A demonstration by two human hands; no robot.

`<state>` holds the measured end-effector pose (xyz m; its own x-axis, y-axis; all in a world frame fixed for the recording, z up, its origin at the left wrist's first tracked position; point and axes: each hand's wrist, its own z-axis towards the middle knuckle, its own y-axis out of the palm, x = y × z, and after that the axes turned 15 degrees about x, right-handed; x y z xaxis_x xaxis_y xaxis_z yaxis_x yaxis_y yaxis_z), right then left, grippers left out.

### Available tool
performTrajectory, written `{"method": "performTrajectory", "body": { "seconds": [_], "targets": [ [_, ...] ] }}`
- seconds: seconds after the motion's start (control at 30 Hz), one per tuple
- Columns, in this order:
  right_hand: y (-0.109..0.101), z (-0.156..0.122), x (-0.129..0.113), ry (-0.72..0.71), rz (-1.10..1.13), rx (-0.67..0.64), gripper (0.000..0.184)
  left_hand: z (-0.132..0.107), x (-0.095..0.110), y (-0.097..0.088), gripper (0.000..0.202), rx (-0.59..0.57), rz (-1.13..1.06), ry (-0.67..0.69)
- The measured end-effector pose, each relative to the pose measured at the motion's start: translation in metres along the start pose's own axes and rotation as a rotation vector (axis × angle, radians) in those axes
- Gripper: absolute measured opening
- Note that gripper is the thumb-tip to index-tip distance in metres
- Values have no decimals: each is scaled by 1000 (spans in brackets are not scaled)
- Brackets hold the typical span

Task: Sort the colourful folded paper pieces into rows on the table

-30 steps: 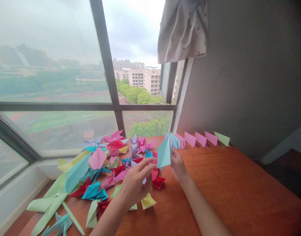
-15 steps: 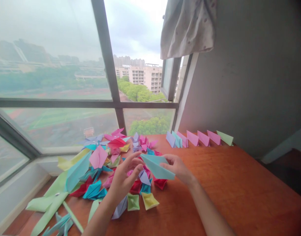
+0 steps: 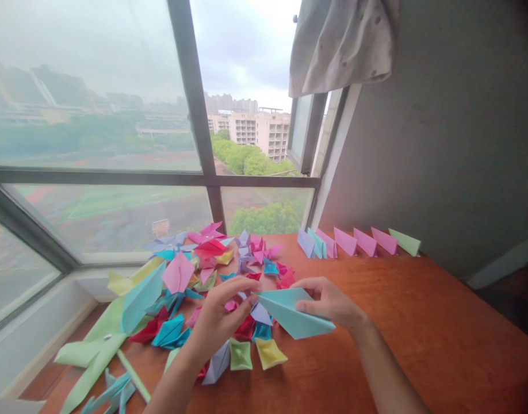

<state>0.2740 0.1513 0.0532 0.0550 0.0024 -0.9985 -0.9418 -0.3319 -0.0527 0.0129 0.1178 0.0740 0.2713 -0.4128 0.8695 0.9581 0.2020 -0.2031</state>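
Note:
A light blue folded paper airplane (image 3: 290, 315) hangs between my hands above the table's near-middle part, pointed tip to the left. My left hand (image 3: 223, 313) pinches that tip between thumb and fingers. On the plane's right half, my right hand (image 3: 328, 302) grips the paper, thumb on the near side and fingers behind. Just behind and below my left hand lies a pile of folded paper pieces, among them a blue piece (image 3: 171, 332), a green paper box (image 3: 240, 354) and a yellow paper box (image 3: 270, 353).
Several folded paper planes stand in a row at the table's back edge, from a purple one (image 3: 306, 243) to a green one (image 3: 405, 242). A green pinwheel (image 3: 94, 345) lies at the left. Behind the brown table (image 3: 402, 322) are windows and a grey wall (image 3: 440, 144).
Both hands have come slightly lower and nearer, and the light blue paper airplane shows more of its wing. The view has shifted a little.

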Motion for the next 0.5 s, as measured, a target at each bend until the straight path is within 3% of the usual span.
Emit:
{"method": "performTrajectory", "body": {
  "seconds": [0.1, 0.27, 0.43, 0.5],
  "targets": [
    [0, 0, 1, 13, -11, -37, 40, -3, 2, 0, 15, -83, -49, -79],
    [1, 2, 6, 0, 2, -25, 43, -4, 6, 2, 10, -154, -50, -84],
    [2, 4, 6, -11, 19, -36, 44, -2, -3, 4, 10, -76, 19, -90],
    [2, 6, 5, -26, 2, 30, 44, 0, -9, 2, 11, -13, 46, -97]
  ]
}}
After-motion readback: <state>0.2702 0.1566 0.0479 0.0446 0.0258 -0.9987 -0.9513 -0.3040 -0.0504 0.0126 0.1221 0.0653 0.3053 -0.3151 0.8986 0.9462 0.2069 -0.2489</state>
